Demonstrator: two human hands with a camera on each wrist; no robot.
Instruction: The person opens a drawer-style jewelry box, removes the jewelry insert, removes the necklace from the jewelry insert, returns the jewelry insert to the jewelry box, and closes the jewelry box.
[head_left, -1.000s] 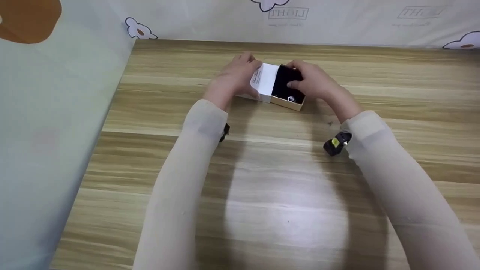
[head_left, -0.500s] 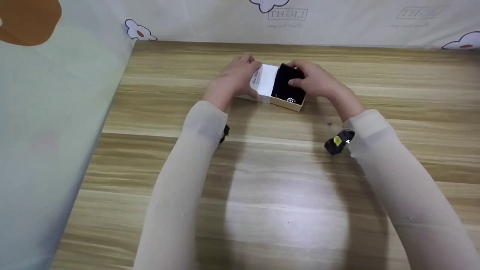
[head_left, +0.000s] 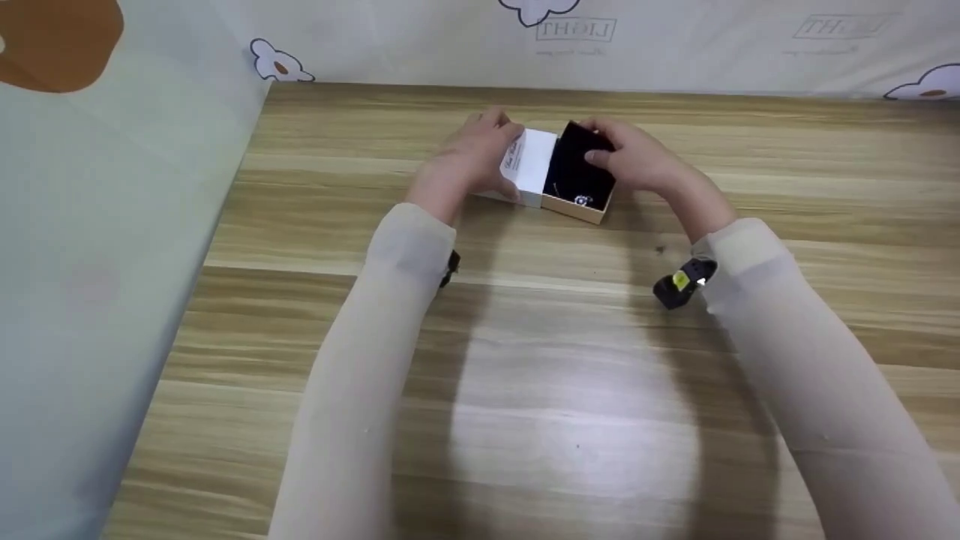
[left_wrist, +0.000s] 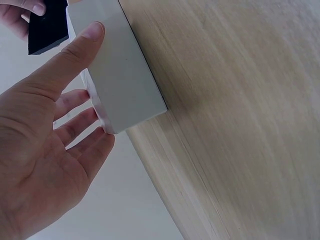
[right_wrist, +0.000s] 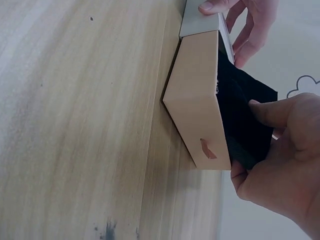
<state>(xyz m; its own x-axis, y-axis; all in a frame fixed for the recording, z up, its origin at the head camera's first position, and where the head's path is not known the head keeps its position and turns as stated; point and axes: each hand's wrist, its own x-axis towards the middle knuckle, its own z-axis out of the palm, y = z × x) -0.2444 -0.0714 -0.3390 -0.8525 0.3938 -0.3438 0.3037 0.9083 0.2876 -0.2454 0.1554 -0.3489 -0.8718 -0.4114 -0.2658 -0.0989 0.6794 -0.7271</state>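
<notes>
A white slide-out jewelry box (head_left: 537, 161) lies near the far side of the table, dark printing on its cover. My left hand (head_left: 474, 154) grips that cover, thumb on the near side and fingers on the far side. The tan drawer (right_wrist: 192, 75) sticks out to the right, with a small ribbon tab (right_wrist: 207, 150) on its end. My right hand (head_left: 641, 159) pinches a black pad (right_wrist: 250, 112), thumb on its face; the pad stands tilted, its far part raised above the drawer. A shiny piece of jewelry (head_left: 583, 201) with a thin chain lies at the pad's near edge.
The wood-grain table (head_left: 570, 375) reaches back to a pale wall covering (head_left: 420, 45) with cloud drawings. A similar pale sheet hangs along the left edge. Dark wrist cameras sit below both hands.
My right hand has moved slightly right and lifted the pad's far part, so the pad now tilts out of the drawer. The left hand and the cover have stayed put.
</notes>
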